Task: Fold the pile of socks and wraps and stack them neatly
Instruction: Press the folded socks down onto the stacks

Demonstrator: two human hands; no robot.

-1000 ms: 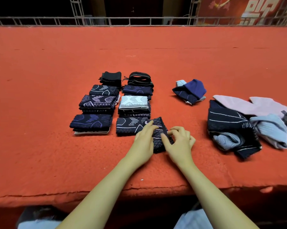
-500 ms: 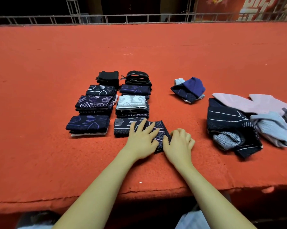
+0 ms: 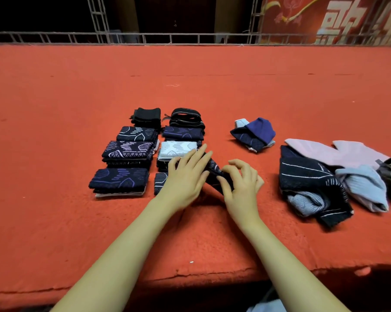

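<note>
Bright, even light on the worktop [image 3: 77, 221] — dark beyond the far edge; wide-angle bowing, slightly soft hands [image 3: 185, 176].

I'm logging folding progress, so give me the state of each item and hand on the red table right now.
Patterned dark sock: half folded, held by both hands.
Left hand: fingers straight, pressing the sock.
Right hand: fingers curled, pinching the sock's edge.
Folded stacks: two neat columns.
Blue bundle: loosely bunched, set apart.
Unfolded pile: crumpled, overlapping.
Pink pieces: lying flat, unfolded.

red carpeted platform [image 3: 55, 221] | metal truss railing [image 3: 167, 38] behind | red banner [image 3: 336, 19] top right
</note>
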